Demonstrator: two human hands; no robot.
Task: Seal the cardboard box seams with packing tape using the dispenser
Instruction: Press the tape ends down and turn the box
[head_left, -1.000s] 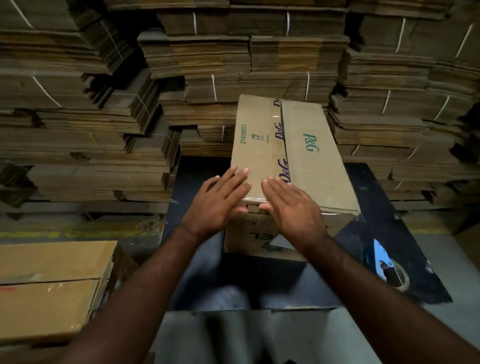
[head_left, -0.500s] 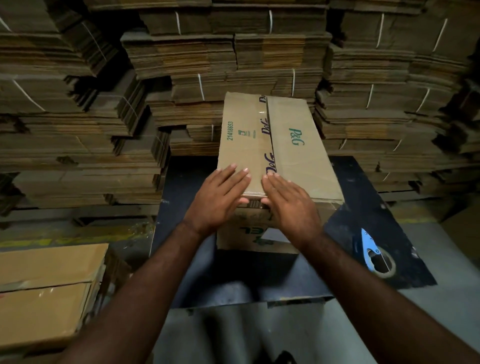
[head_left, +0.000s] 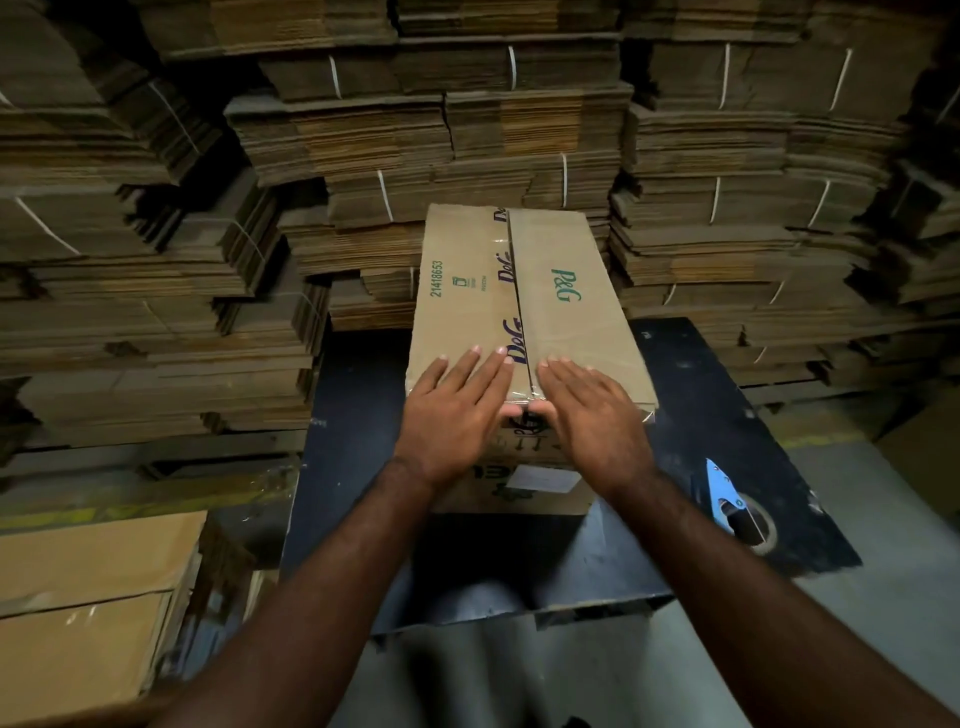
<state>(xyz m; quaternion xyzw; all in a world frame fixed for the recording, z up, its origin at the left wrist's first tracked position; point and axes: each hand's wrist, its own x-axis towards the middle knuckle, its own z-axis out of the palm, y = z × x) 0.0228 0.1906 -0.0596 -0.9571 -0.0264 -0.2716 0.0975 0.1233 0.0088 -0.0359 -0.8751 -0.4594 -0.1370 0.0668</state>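
Observation:
A brown cardboard box (head_left: 571, 291) with green and purple print stands on a dark table (head_left: 363, 415), its long top seam running away from me. Clear tape glints along that seam and over the near edge. My left hand (head_left: 457, 410) lies flat with straight fingers on the left flap at the near end. My right hand (head_left: 592, 415) lies flat on the right flap beside it. Both thumbs reach down over the near edge at the seam. A blue tape dispenser (head_left: 735, 506) with its roll lies on the table to the right, apart from both hands.
Tall stacks of bundled flat cardboard (head_left: 467, 130) wall in the back and both sides. Folded brown cartons (head_left: 88, 597) lie at lower left beside the table. Grey floor (head_left: 857, 613) shows at lower right.
The box has come a little nearer and squarer to me. Both hands stay flat on the near end, now a bit closer to the edge, thumbs over it.

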